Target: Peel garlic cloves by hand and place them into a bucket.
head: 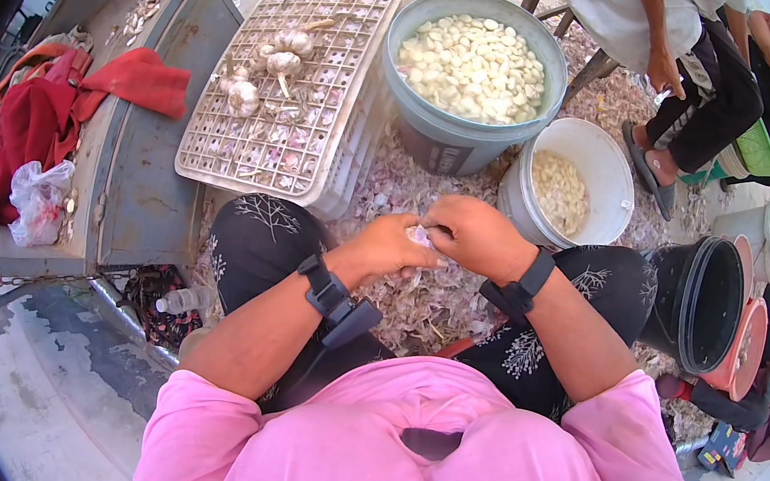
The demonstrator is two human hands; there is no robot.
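My left hand point(390, 247) grips a whitish-purple garlic piece point(419, 236) above my lap. Whether it is a bulb or a clove is hidden by my fingers. My right hand point(463, 233) meets it from the other side, its thumb and fingertips pinched at the garlic. Beyond my hands stands a blue-grey bucket point(437, 133) full of peeled garlic cloves point(475, 69) in liquid. A smaller white bucket point(612, 176), holding more peeled cloves point(556, 191), leans just past my right hand. Several unpeeled garlic bulbs point(284, 64) lie on an upturned plastic crate point(269, 172) at the left.
Garlic skins point(412, 311) cover the ground between my knees. At the left, a metal cart point(152, 193) carries red cloth point(38, 133) and a plastic bag point(40, 199). A black bucket point(672, 296) stands by my right knee. Other people point(674, 74) sit at the right.
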